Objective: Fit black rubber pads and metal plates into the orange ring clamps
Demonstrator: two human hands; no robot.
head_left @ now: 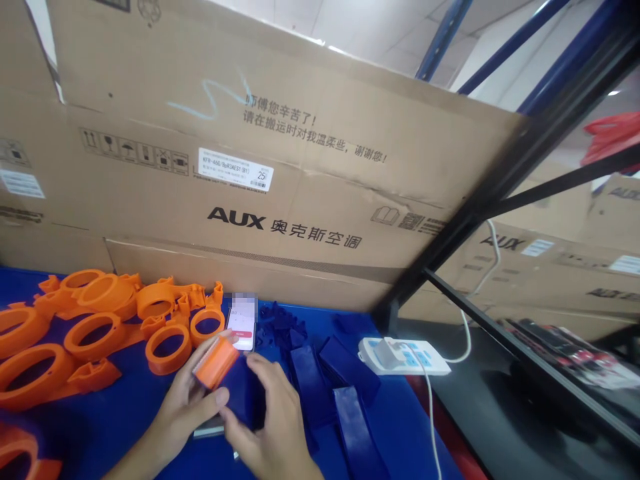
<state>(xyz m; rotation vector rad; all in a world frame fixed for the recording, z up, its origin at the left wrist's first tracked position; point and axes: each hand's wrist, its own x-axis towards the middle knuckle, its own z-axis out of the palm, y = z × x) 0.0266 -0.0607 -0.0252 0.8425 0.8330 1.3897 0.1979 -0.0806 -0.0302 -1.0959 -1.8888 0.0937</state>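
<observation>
**Orange piece pressed onto blue piece, both hands engaged**

Nearest the lens, the right hand (273, 420) is wrapped over a dark blue part (243, 400), fingers closed around it. The left hand (187, 403) meets it from the other side, thumb pinching the blue part and fingertips set against an orange block (216, 362) seated at its top end. The pair is held just above the bench (125, 407), directly in front of the phone (242, 325).

Progress, as judged: one joint under way, not seen finished. Left of the phone, many orange rings (85, 327) lie loose; right of it, blue strips (330, 387) and small blue bits wait, unjoined.

Materials: moulded plastic, matte, ribbed on the block; rings round with tabs; strips flat and long. Bench covering blue, smooth. Behind the phone, corrugated cartons (300, 200); further right, a white power strip (403, 355).
</observation>
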